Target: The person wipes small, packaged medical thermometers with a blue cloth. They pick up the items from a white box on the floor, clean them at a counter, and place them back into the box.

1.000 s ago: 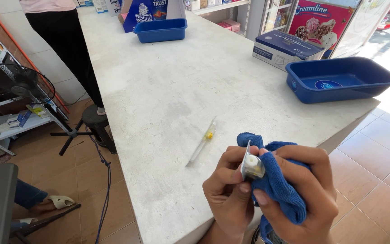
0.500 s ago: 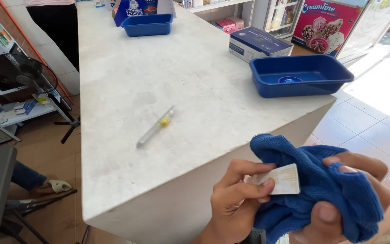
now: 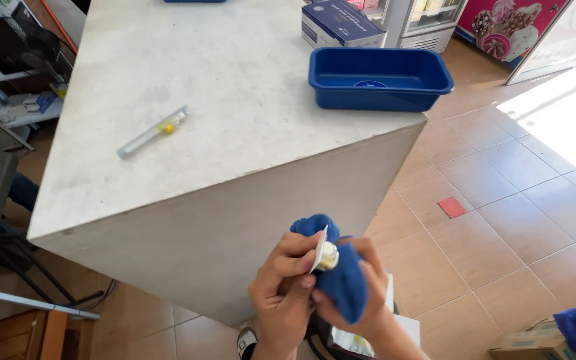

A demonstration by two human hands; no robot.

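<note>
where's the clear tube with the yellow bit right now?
Head view, upper left: the clear tube lies flat on the grey counter, alone near its left edge, well left of the blue tray and far from both hands.

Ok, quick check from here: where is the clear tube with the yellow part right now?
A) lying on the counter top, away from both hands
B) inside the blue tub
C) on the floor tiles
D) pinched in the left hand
A: the clear tube lies flat on the pale counter, well apart from the blue tub, while the left hand and right hand work a small blister pack with a blue cloth below the counter's edge.
</note>
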